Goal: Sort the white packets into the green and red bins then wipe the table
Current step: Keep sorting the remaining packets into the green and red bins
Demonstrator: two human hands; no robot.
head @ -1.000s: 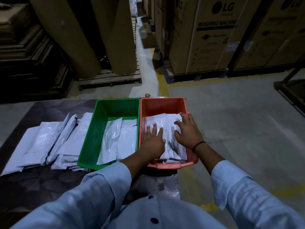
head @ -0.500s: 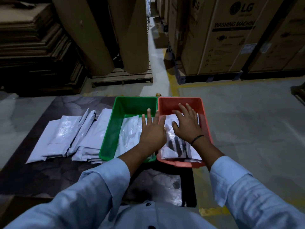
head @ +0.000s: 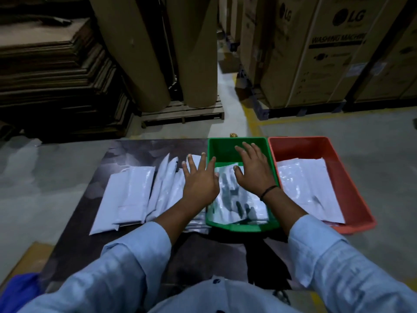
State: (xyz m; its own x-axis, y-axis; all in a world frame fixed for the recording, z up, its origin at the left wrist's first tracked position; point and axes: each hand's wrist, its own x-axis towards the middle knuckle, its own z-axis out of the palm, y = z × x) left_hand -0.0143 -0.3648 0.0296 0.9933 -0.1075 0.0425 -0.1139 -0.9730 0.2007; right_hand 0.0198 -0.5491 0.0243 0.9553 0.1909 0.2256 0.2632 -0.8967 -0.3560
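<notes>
A green bin [head: 225, 147] and a red bin [head: 352, 199] stand side by side on the dark table [head: 126, 154]. Both hold white packets: the green bin's packets [head: 234, 204] and the red bin's packets [head: 306, 188] lie flat inside. A loose pile of white packets [head: 133, 195] lies on the table left of the green bin. My left hand [head: 198, 184] hovers with fingers spread over the pile's right edge, beside the green bin's left wall. My right hand [head: 255, 170] is spread flat over the green bin. Neither hand holds anything.
Large cardboard rolls [head: 158, 53] stand on a wooden pallet [head: 182, 114] beyond the table. Stacked flat cardboard [head: 52, 86] is at the far left and washing machine boxes [head: 316, 53] at the far right. A blue cloth [head: 18, 292] shows at the bottom left corner.
Both hands have moved left, from the packets in the red bin across to the green bin and the loose pile. The view has swung left with them.
</notes>
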